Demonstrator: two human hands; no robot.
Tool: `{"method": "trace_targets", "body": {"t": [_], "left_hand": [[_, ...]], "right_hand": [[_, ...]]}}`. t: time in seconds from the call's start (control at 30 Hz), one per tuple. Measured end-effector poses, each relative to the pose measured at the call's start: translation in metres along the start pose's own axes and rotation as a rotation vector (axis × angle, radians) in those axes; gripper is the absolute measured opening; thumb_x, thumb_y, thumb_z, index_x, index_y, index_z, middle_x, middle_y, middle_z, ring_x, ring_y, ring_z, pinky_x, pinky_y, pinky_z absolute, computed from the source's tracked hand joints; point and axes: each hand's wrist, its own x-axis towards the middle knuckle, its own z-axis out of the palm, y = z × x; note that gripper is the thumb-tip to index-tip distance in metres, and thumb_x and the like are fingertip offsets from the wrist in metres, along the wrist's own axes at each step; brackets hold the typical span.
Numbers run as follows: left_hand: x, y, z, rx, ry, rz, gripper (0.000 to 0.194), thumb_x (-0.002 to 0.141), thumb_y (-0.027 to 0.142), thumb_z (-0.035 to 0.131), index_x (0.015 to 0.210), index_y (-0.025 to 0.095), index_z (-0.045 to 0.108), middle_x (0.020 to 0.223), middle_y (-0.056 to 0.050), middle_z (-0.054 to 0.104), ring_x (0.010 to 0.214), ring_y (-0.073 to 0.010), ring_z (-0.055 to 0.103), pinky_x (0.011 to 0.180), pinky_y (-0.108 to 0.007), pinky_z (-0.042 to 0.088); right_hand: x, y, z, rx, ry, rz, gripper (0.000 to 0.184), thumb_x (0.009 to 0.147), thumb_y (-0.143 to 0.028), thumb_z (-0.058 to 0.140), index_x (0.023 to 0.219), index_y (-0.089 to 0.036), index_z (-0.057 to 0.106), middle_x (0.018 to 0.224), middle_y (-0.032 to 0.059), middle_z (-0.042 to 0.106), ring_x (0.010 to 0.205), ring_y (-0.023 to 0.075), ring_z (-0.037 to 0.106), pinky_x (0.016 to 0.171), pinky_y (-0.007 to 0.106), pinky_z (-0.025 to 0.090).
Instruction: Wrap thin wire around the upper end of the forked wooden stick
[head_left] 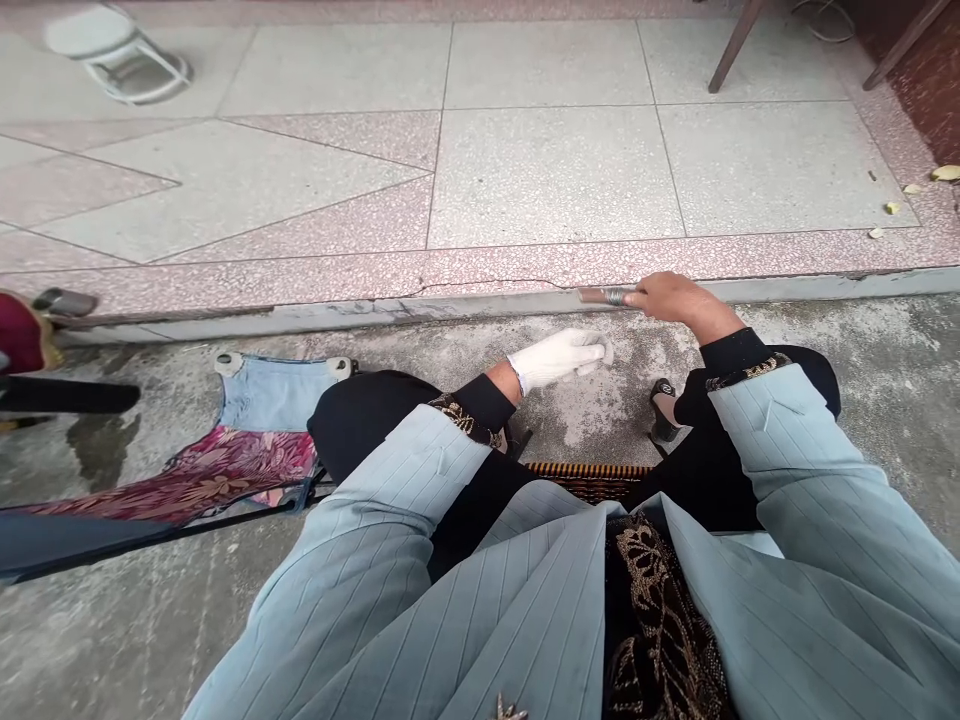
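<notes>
My left hand (556, 360), in a white knit glove, is held above the concrete between my knees. Its fingers are curled together, and a pale greyish shape shows at their tips; I cannot tell whether that is an object or part of the glove. Farther right and a little forward, my bare right hand (673, 300) is closed around a short hand tool (596, 296). The tool has a flat brownish end pointing left and wire wound around its middle. That end is over the edge of the raised tiled step (510, 275), and whether it touches the step cannot be made out.
A folding chair with floral fabric (225, 465) stands close on my left. Beyond it are a metal cup (66, 301) and a dark tube-like thing (71, 393). A white stool (127, 60) is at upper left, wooden legs (735, 45) at upper right. I sit on a woven seat (585, 480).
</notes>
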Motion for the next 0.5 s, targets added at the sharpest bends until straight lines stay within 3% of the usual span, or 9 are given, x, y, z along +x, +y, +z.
{"method": "trace_targets", "body": {"t": [0.1,0.2,0.27,0.37,0.43,0.5], "left_hand": [[0.004,-0.011,0.002,-0.099,0.076,-0.001,0.028,0.093,0.045,0.053,0.094,0.017,0.057,0.059,0.006,0.040,0.045,-0.0066,0.029,0.040,-0.018,0.022],[0.009,-0.017,0.002,-0.129,0.137,0.026,0.022,0.093,0.038,0.053,0.089,0.016,0.055,0.057,0.006,0.040,0.044,-0.0063,0.029,0.041,-0.018,0.021],[0.012,-0.015,0.003,-0.115,0.148,0.040,0.021,0.093,0.036,0.054,0.086,0.016,0.055,0.055,0.006,0.040,0.045,-0.0066,0.030,0.043,-0.019,0.024],[0.015,-0.008,0.001,-0.009,0.262,0.045,0.019,0.090,0.033,0.056,0.083,0.016,0.056,0.058,0.003,0.046,0.049,-0.0082,0.035,0.050,-0.022,0.031],[0.015,-0.003,-0.003,0.077,0.335,0.037,0.016,0.086,0.031,0.058,0.082,0.015,0.058,0.066,0.001,0.052,0.057,-0.0098,0.043,0.057,-0.024,0.036],[0.013,0.001,-0.009,0.164,0.333,0.034,0.015,0.085,0.030,0.057,0.084,0.015,0.059,0.071,0.001,0.055,0.062,-0.0108,0.046,0.062,-0.025,0.038]], "right_hand": [[-0.008,0.003,-0.008,0.430,-0.010,-0.102,0.043,0.099,-0.053,0.046,0.089,-0.015,0.063,0.082,0.0112,0.067,0.066,0.0158,0.056,0.061,0.027,0.041],[-0.019,0.003,-0.010,0.661,-0.078,-0.296,0.048,0.096,-0.061,0.049,0.077,-0.017,0.055,0.072,0.0045,0.060,0.056,0.0108,0.047,0.058,0.025,0.040],[-0.025,0.002,-0.010,0.700,-0.174,-0.430,0.052,0.093,-0.066,0.051,0.075,-0.017,0.054,0.070,0.0018,0.056,0.055,0.0092,0.044,0.057,0.025,0.038],[-0.031,0.002,-0.011,0.664,-0.376,-0.595,0.055,0.091,-0.069,0.052,0.075,-0.016,0.054,0.069,0.0000,0.053,0.055,0.0084,0.044,0.057,0.025,0.038],[-0.032,0.001,-0.012,0.603,-0.519,-0.662,0.056,0.091,-0.069,0.053,0.074,-0.016,0.054,0.067,-0.0011,0.052,0.055,0.0081,0.043,0.058,0.025,0.038],[-0.032,-0.001,-0.012,0.522,-0.639,-0.681,0.056,0.090,-0.070,0.053,0.074,-0.016,0.055,0.066,-0.0018,0.051,0.055,0.0083,0.043,0.058,0.024,0.038]]}}
